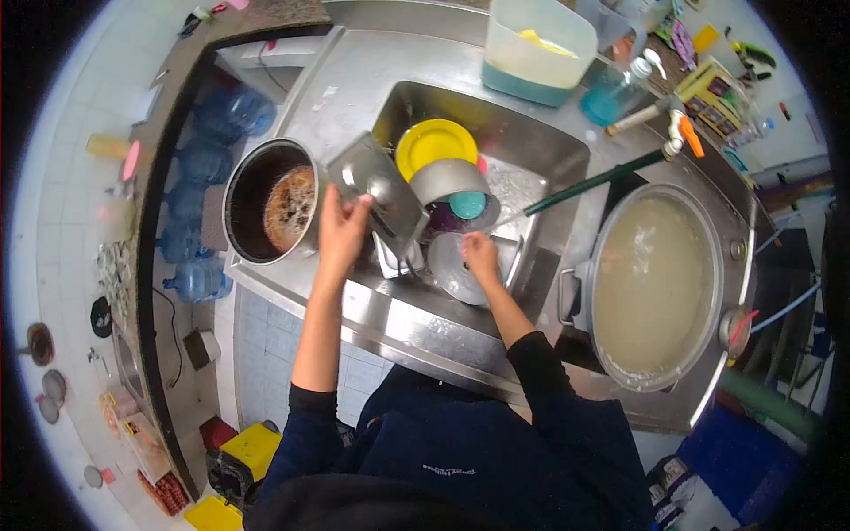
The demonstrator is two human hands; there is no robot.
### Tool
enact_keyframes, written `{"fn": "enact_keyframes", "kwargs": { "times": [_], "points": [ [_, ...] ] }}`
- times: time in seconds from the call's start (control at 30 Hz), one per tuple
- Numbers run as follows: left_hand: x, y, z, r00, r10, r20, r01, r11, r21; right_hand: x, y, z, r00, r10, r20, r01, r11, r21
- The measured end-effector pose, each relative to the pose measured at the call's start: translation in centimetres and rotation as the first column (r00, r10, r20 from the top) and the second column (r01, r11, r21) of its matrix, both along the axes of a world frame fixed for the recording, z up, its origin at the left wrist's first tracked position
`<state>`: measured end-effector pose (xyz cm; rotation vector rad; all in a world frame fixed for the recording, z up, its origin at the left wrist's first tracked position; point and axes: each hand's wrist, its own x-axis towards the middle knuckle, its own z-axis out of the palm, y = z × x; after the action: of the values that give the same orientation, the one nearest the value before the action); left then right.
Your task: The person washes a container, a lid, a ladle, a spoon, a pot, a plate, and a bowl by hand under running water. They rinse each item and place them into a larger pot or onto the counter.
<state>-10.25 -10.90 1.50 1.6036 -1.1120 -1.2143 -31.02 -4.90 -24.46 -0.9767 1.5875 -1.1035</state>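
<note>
My left hand (341, 226) grips a flat rectangular metal tray (376, 188) and holds it tilted over the left edge of the steel sink (549, 146). My right hand (481, 255) reaches down into the sink and rests on a round metal lid or pan (453, 274); whether it holds something there I cannot tell. Just beyond the hands lie a yellow plate (434, 143), a grey metal bowl (447, 180) and a teal cup (467, 205). A green hose (593, 181) runs from the tap into the sink.
A dark pot (266, 202) with brown residue stands on the counter left of the sink. On the right sits a large pot (651, 283) of cloudy liquid. A plastic tub (538, 51) and a blue bottle (611, 93) stand behind the sink. Water jugs (199, 221) lie on the floor.
</note>
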Motion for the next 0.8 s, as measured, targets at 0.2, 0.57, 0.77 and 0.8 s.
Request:
{"fn": "enact_keyframes", "kwargs": {
  "times": [0.2,0.57,0.77,0.8],
  "points": [
    [11.1,-2.8,4.7,0.932,0.267,0.247,-0.153,0.903,-0.401,11.0,-2.0,-1.1,0.587,0.564,-0.581,-0.664,0.746,0.052],
    [21.8,-5.8,0.5,0.974,0.020,0.227,-0.137,0.849,0.510,18.4,-4.8,-4.7,0.818,0.575,-0.012,-0.470,0.681,0.562],
    [23.2,-8.0,-3.0,0.742,-0.482,0.466,0.064,0.743,0.666,10.6,-1.9,5.9,0.700,0.091,0.709,-0.564,0.678,0.470],
    [22.9,-8.2,-3.5,0.699,-0.511,0.500,0.056,0.736,0.675,9.0,-1.4,7.2,0.648,0.128,0.751,-0.616,0.667,0.418]
  ]
}}
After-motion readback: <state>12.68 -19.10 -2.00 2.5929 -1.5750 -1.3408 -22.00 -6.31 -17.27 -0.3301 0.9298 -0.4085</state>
